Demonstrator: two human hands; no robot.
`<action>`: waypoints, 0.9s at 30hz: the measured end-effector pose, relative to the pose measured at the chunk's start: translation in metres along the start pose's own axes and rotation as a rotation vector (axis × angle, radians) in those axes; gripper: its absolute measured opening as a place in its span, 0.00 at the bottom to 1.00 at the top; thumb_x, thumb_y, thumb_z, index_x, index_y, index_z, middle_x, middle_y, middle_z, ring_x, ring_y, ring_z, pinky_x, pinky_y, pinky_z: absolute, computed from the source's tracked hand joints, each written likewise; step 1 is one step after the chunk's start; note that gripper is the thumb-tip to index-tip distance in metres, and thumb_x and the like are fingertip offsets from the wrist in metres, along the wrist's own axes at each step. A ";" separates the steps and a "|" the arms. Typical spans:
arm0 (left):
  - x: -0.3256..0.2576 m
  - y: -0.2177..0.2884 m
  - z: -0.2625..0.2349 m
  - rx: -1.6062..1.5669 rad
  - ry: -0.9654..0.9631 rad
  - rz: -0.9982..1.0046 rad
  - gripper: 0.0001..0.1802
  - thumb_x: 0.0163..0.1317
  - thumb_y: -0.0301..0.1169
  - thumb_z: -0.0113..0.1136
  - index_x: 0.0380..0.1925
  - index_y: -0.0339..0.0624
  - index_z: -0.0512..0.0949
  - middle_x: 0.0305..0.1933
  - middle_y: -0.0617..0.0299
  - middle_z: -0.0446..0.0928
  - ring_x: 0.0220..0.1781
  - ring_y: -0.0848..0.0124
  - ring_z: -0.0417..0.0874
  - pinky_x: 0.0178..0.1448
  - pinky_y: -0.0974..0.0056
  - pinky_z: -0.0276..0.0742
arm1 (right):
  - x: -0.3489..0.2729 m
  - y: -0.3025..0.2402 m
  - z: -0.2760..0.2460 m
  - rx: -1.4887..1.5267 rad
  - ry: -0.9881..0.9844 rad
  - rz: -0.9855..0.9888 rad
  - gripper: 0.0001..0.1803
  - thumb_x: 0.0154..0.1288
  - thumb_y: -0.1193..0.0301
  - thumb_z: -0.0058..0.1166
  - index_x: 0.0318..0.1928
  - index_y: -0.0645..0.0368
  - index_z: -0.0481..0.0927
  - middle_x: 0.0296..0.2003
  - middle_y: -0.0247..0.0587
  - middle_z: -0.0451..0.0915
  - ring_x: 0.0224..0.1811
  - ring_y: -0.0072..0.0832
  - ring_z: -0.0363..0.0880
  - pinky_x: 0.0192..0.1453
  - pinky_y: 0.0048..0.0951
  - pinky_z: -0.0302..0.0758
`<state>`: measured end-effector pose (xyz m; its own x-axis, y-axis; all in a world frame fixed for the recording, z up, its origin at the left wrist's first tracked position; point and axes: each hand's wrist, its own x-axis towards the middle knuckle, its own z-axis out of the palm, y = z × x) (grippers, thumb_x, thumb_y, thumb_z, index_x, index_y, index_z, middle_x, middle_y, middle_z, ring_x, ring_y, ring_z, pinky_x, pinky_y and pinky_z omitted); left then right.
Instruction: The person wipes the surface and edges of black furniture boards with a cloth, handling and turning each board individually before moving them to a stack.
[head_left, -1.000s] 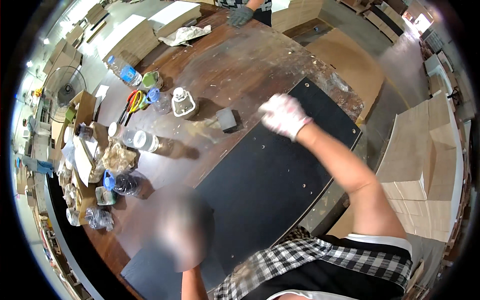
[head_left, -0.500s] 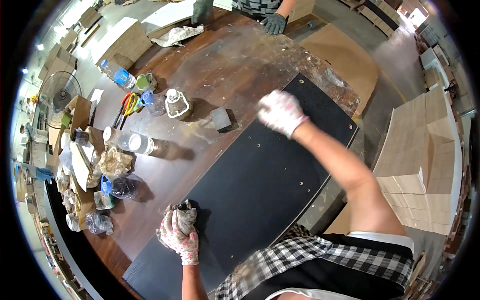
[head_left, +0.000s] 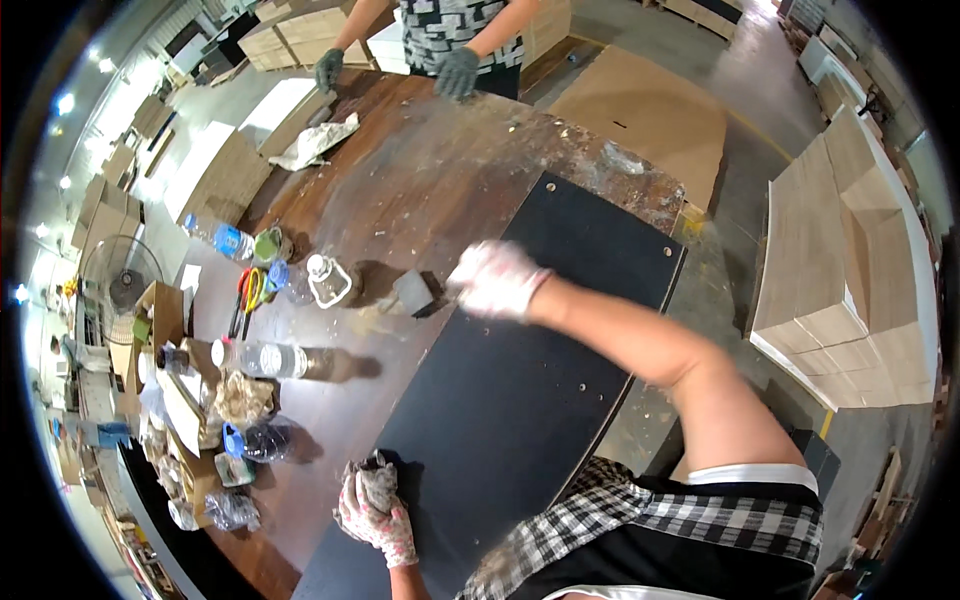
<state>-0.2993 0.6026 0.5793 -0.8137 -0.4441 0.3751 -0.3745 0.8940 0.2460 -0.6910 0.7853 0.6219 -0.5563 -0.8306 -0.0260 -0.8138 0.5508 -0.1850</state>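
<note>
My left hand clenches a grey rag at the flat black board's near edge, steadying it; right hand blurred, grip unclear.

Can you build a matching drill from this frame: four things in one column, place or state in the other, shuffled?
Things:
1. left hand
2. right hand
3. dark board
4. clear plastic bottle

Places or states:
A. lying on its side on the brown table
B. near the small grey block, at the board's far left edge
C. grip closed on a crumpled rag
D. flat under both hands

Pairs: 1-C, 2-B, 3-D, 4-A
</note>
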 end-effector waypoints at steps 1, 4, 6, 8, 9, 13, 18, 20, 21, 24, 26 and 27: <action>0.004 0.007 -0.003 0.024 -0.004 -0.023 0.30 0.53 0.40 0.56 0.57 0.43 0.73 0.59 0.52 0.75 0.59 0.50 0.74 0.64 0.45 0.65 | -0.003 0.044 -0.005 0.021 0.143 0.068 0.13 0.56 0.62 0.49 0.30 0.49 0.87 0.31 0.48 0.85 0.36 0.46 0.85 0.42 0.42 0.82; 0.006 0.005 -0.002 0.030 -0.037 -0.027 0.30 0.55 0.45 0.55 0.55 0.41 0.75 0.60 0.52 0.75 0.59 0.51 0.74 0.63 0.46 0.65 | 0.004 0.155 -0.035 -0.081 0.037 0.427 0.15 0.63 0.57 0.52 0.45 0.43 0.87 0.44 0.43 0.85 0.48 0.38 0.84 0.49 0.41 0.80; 0.005 -0.001 0.006 0.043 -0.037 -0.050 0.35 0.59 0.56 0.51 0.56 0.39 0.75 0.60 0.51 0.75 0.60 0.51 0.74 0.64 0.49 0.65 | 0.000 0.219 -0.044 0.083 0.045 0.441 0.17 0.63 0.59 0.55 0.50 0.48 0.84 0.48 0.41 0.84 0.52 0.38 0.82 0.57 0.38 0.76; 0.005 0.002 0.001 0.043 -0.043 -0.018 0.37 0.61 0.57 0.49 0.59 0.38 0.74 0.62 0.49 0.74 0.60 0.51 0.74 0.65 0.50 0.65 | -0.007 0.232 -0.038 0.386 0.110 0.339 0.18 0.61 0.62 0.58 0.52 0.52 0.83 0.50 0.41 0.83 0.54 0.38 0.80 0.61 0.37 0.73; 0.004 -0.002 0.001 0.045 -0.059 0.001 0.35 0.62 0.55 0.50 0.59 0.39 0.74 0.62 0.50 0.74 0.60 0.50 0.74 0.65 0.49 0.66 | -0.011 0.233 -0.037 0.409 0.035 0.267 0.20 0.62 0.64 0.59 0.54 0.53 0.81 0.53 0.41 0.82 0.58 0.36 0.78 0.63 0.35 0.72; 0.005 -0.005 0.006 0.227 -0.150 -0.044 0.25 0.65 0.46 0.52 0.52 0.38 0.79 0.58 0.50 0.77 0.58 0.54 0.77 0.62 0.54 0.70 | -0.073 0.245 -0.030 0.586 0.079 0.245 0.19 0.62 0.68 0.58 0.55 0.54 0.81 0.54 0.42 0.81 0.60 0.36 0.75 0.64 0.37 0.71; 0.003 -0.008 0.014 0.087 -0.134 -0.163 0.22 0.64 0.38 0.55 0.54 0.39 0.78 0.55 0.52 0.79 0.54 0.55 0.80 0.61 0.54 0.73 | -0.218 0.248 -0.038 0.499 0.071 0.334 0.17 0.61 0.69 0.61 0.52 0.52 0.83 0.51 0.38 0.82 0.56 0.36 0.78 0.63 0.36 0.72; -0.002 -0.013 0.019 0.194 -0.026 -0.062 0.23 0.64 0.41 0.55 0.56 0.42 0.77 0.58 0.53 0.78 0.57 0.54 0.79 0.61 0.51 0.71 | -0.277 0.244 -0.045 0.461 0.071 0.387 0.17 0.60 0.70 0.61 0.51 0.52 0.84 0.49 0.38 0.82 0.54 0.37 0.78 0.61 0.37 0.73; 0.010 0.006 0.015 0.160 -0.049 0.031 0.25 0.63 0.41 0.56 0.57 0.42 0.76 0.60 0.52 0.76 0.59 0.53 0.78 0.63 0.51 0.70 | -0.306 0.244 -0.044 0.434 0.081 0.428 0.17 0.59 0.71 0.61 0.50 0.52 0.84 0.47 0.39 0.82 0.53 0.38 0.79 0.60 0.37 0.73; 0.041 0.040 0.033 0.123 -0.106 0.191 0.31 0.55 0.34 0.59 0.62 0.39 0.72 0.63 0.48 0.74 0.63 0.51 0.74 0.67 0.52 0.68 | -0.359 0.225 -0.034 0.596 0.236 0.582 0.17 0.59 0.73 0.62 0.51 0.52 0.83 0.44 0.40 0.82 0.47 0.35 0.80 0.54 0.33 0.76; 0.078 0.091 0.047 0.006 -0.177 0.213 0.34 0.50 0.29 0.61 0.62 0.39 0.72 0.63 0.47 0.73 0.64 0.50 0.74 0.68 0.52 0.68 | -0.378 0.200 -0.019 0.726 0.377 0.701 0.17 0.63 0.73 0.62 0.53 0.55 0.82 0.44 0.37 0.81 0.45 0.24 0.79 0.49 0.25 0.76; 0.097 0.116 0.060 -0.040 -0.164 0.223 0.34 0.49 0.26 0.61 0.61 0.39 0.72 0.62 0.47 0.73 0.64 0.50 0.74 0.68 0.52 0.68 | -0.389 0.193 -0.007 0.820 0.423 0.689 0.17 0.63 0.73 0.62 0.53 0.56 0.82 0.45 0.36 0.80 0.46 0.24 0.79 0.49 0.25 0.76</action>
<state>-0.4484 0.6671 0.5909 -0.9365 -0.2179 0.2748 -0.1627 0.9641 0.2098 -0.6324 1.2154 0.6034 -0.9786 -0.1946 -0.0664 -0.0478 0.5297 -0.8468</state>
